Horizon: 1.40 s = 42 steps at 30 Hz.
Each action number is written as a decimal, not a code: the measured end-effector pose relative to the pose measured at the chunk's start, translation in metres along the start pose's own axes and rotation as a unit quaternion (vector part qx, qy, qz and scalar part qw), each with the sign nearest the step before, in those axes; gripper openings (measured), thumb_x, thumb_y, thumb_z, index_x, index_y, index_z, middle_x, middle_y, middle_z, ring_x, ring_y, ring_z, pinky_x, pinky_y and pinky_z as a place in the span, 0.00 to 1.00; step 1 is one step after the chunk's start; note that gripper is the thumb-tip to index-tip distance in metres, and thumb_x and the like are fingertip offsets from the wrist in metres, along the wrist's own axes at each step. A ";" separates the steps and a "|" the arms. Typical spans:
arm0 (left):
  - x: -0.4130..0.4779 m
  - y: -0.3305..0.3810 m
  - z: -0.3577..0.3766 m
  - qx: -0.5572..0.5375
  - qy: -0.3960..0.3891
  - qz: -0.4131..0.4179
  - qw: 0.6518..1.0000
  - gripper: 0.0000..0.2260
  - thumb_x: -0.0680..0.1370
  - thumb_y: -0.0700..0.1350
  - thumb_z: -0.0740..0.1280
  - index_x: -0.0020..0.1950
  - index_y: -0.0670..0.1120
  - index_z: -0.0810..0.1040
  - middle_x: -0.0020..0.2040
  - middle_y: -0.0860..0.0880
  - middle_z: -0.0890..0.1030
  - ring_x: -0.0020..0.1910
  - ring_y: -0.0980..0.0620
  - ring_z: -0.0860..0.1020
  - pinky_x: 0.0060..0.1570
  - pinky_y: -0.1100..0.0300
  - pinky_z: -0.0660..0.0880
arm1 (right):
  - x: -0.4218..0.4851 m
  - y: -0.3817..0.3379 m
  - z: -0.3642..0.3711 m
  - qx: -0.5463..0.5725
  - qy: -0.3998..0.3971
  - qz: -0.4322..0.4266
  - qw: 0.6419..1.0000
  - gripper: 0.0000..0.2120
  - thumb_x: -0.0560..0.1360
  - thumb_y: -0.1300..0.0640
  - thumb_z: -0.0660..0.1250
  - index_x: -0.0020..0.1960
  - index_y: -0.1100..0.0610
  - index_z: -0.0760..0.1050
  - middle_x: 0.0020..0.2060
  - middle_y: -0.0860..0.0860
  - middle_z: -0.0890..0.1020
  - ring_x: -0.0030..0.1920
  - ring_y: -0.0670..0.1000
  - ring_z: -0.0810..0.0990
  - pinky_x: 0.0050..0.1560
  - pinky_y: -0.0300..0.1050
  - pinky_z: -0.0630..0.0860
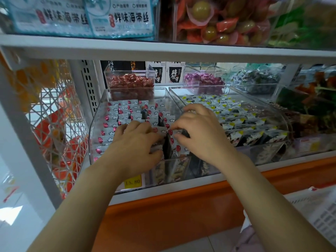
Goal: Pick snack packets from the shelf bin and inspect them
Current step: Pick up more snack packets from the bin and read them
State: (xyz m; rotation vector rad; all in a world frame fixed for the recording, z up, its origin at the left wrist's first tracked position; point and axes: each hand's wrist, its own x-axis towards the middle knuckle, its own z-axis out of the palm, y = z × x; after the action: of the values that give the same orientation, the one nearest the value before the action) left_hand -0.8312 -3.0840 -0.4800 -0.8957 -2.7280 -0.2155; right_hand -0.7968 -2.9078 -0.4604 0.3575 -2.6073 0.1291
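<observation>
A clear plastic shelf bin (94,122) holds rows of small silver snack packets (116,113) printed with red cherries and white clouds. Both my hands are inside this bin near its front right. My left hand (136,142) lies over the packets, fingers curled round a few silver packets at its fingertips. My right hand (198,131) pinches a dark-edged packet (185,132) between thumb and fingers. A dark packet (167,148) stands on edge between the two hands.
A second clear bin (283,115) to the right holds black, white and yellow packets. Behind are bins of red (130,81) and purple (203,80) candies. The white upper shelf (163,46) hangs close overhead. A yellow price tag (133,182) sits on the shelf edge above an orange base.
</observation>
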 end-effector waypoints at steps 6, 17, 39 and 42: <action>-0.002 -0.004 -0.001 -0.028 -0.048 -0.018 0.998 0.20 0.76 0.59 0.56 0.67 0.59 0.67 0.64 0.52 0.65 0.66 0.50 0.57 0.67 0.48 0.55 | 0.005 0.002 0.002 -0.030 -0.055 -0.004 0.998 0.10 0.72 0.52 0.69 0.53 0.51 0.81 0.53 0.46 0.80 0.67 0.51 0.62 0.64 0.50 0.54; -0.002 0.004 0.000 -0.046 -0.032 -0.013 0.998 0.27 0.74 0.62 0.49 0.73 0.59 0.59 0.71 0.54 0.63 0.70 0.51 0.54 0.69 0.48 0.52 | 0.005 -0.001 0.001 0.072 0.000 0.033 0.997 0.04 0.77 0.56 0.63 0.48 0.55 0.76 0.48 0.48 0.77 0.58 0.50 0.69 0.58 0.45 0.67; -0.004 0.008 -0.019 -0.492 0.134 -0.128 0.850 0.08 0.78 0.50 0.63 0.47 0.49 0.79 0.33 0.58 0.79 0.32 0.64 0.74 0.33 0.70 0.71 | -0.011 0.003 -0.012 0.653 0.201 0.244 0.688 0.06 0.78 0.64 0.61 0.44 0.62 0.75 0.36 0.54 0.78 0.29 0.45 0.79 0.31 0.39 0.78; -0.004 0.007 -0.023 -0.666 0.121 -0.161 0.718 0.10 0.74 0.51 0.65 0.44 0.45 0.79 0.32 0.52 0.79 0.33 0.56 0.77 0.32 0.64 0.75 | -0.013 0.005 -0.011 0.773 0.136 0.265 0.559 0.05 0.75 0.67 0.62 0.46 0.64 0.77 0.37 0.56 0.82 0.33 0.48 0.82 0.34 0.38 0.79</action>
State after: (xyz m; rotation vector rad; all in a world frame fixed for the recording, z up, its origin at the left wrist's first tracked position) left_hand -0.8189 -3.0860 -0.4588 -0.4672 -2.0830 -2.3305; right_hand -0.7823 -2.8982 -0.4567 0.0194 -1.4315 2.4390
